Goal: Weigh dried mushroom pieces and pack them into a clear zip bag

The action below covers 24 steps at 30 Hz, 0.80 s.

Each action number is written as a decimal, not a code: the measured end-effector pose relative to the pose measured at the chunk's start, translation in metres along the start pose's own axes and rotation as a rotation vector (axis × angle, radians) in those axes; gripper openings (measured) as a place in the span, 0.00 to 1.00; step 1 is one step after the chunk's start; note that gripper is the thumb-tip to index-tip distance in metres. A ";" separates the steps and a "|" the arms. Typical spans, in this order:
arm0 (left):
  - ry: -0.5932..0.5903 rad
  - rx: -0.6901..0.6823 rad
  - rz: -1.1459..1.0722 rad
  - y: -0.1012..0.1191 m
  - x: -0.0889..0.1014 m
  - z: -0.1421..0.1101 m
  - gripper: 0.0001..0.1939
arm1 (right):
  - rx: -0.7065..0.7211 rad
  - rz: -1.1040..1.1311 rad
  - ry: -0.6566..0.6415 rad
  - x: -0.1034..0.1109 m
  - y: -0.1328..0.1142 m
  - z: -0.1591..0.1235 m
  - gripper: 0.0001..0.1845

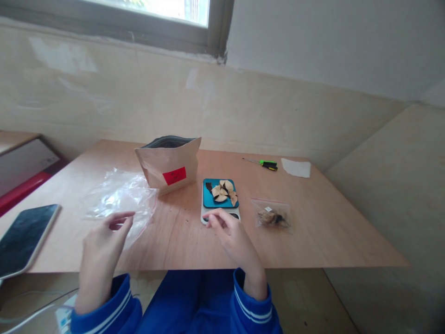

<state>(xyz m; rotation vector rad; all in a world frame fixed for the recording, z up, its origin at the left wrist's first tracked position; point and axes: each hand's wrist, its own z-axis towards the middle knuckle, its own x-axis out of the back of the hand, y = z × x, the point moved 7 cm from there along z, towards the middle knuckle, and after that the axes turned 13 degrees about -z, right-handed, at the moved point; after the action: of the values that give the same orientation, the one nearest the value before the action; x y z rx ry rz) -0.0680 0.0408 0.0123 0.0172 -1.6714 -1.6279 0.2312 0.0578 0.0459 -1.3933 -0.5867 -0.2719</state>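
Note:
A digital pocket scale (205, 214) with a blue pan sits mid-table, and several dried pale slices with dark edges (222, 191) lie on it. My right hand (227, 232) hovers at the scale's front edge, partly covering its display. Its fingers are loosely bent, and nothing shows in them. On the left, my left hand (104, 243) is over the near edge of a crumpled clear plastic bag (121, 197), fingers curved and with nothing visible between them. Whether it touches the bag I cannot tell. Behind stands a brown kraft pouch (153, 169) with a red label, its top open.
Right of the scale lies a small zip bag (273, 217) with brown dried bits inside. Farther back are a green-and-black screwdriver (267, 164) and a white paper piece (295, 168). A tablet-like device (28, 236) with a cable rests at the left table edge.

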 end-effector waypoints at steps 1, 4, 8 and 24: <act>-0.055 -0.020 -0.047 0.014 -0.002 -0.006 0.17 | 0.012 0.018 -0.016 -0.008 -0.006 0.001 0.16; -0.278 -0.089 -0.239 0.051 -0.018 -0.025 0.21 | 0.002 0.105 -0.039 -0.029 -0.018 0.001 0.20; -0.401 -0.219 -0.400 0.083 -0.042 -0.040 0.21 | -0.001 0.239 -0.028 -0.044 -0.023 0.002 0.20; -0.461 -0.374 -0.382 0.091 -0.061 -0.043 0.13 | -0.153 0.277 0.248 -0.022 0.029 0.014 0.17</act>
<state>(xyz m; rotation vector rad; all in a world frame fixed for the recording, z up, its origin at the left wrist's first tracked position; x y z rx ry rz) 0.0415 0.0522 0.0530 -0.2583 -1.7369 -2.3556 0.2250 0.0730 0.0105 -1.5407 -0.1677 -0.2648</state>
